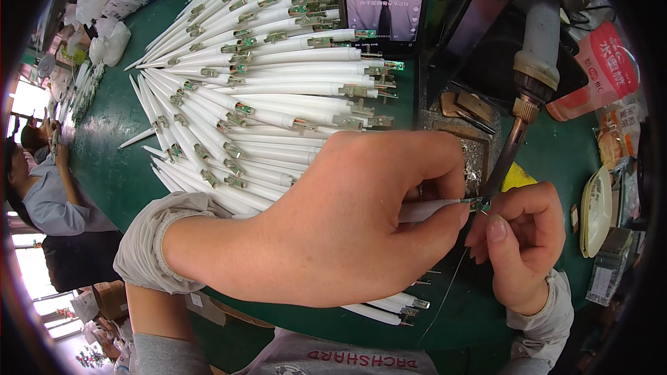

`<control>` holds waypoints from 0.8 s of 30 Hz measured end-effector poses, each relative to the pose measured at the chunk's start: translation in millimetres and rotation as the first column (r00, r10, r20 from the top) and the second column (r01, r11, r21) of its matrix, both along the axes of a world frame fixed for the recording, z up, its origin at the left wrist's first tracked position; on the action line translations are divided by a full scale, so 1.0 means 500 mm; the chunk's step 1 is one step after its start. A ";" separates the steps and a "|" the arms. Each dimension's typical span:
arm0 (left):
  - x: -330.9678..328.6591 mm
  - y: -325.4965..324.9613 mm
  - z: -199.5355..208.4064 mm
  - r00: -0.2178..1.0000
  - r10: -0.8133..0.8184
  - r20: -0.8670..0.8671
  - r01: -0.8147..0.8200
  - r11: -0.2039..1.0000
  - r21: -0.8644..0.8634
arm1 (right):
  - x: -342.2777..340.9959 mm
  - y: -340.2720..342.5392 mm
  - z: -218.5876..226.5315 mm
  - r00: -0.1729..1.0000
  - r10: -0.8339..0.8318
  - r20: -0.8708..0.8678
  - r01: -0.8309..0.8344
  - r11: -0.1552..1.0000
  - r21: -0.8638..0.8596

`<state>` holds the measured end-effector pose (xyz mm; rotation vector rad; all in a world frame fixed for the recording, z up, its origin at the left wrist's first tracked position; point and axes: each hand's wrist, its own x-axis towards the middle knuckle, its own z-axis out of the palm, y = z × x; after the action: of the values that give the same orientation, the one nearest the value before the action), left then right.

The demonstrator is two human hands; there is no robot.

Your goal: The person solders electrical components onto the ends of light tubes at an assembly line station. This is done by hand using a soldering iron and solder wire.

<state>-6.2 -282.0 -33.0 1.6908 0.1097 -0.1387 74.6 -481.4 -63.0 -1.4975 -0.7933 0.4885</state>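
Observation:
My left hand [347, 222] pinches a white pen-shaped tube [429, 210] between thumb and fingers, its far end pointing right. From that end sticks a small green circuit board [476, 204]. Right beside it, my right hand [524, 243] is closed with thumb and forefinger on a thin solder wire [451, 288], which trails down toward the table's near edge. A soldering iron [538, 55] slants down from the upper right, and its dark tip [496, 180] reaches the board. Whether the tip touches the board, I cannot tell.
Many similar white tubes [278, 87] with boards lie fanned across the green table [139, 160]; several more [382, 311] lie nearer. Behind them stands a phone [396, 7]. At right are a yellow sponge [517, 176], a pink package [597, 69] and pale lids [596, 212]. A person [52, 194] sits far left.

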 end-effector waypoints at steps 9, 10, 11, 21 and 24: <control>-0.012 0.005 0.006 0.999 0.023 0.042 -0.030 0.985 0.173 | 0.005 -0.003 -0.001 0.999 0.038 -0.012 -0.038 0.999 0.013; -0.011 0.005 0.001 0.999 0.022 0.041 -0.029 0.985 0.172 | 0.005 -0.003 -0.001 0.999 0.036 -0.011 -0.036 0.999 0.013; -0.010 0.005 -0.006 0.992 0.015 0.126 -0.043 0.974 0.224 | 0.006 -0.002 -0.001 0.999 0.034 -0.011 -0.034 0.999 0.013; -0.010 -0.003 -0.023 0.911 -0.019 0.412 -0.140 0.925 0.354 | 0.013 0.001 -0.016 0.998 0.054 -0.030 -0.052 0.997 0.054; -0.011 -0.007 -0.031 0.869 -0.048 0.492 -0.150 0.923 0.355 | 0.018 -0.002 -0.022 0.997 0.071 -0.021 -0.071 0.997 0.034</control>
<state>-11.7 -285.7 -48.5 2.0624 -0.2185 0.3864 83.7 -482.5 -73.8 -1.4342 -0.8352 0.5418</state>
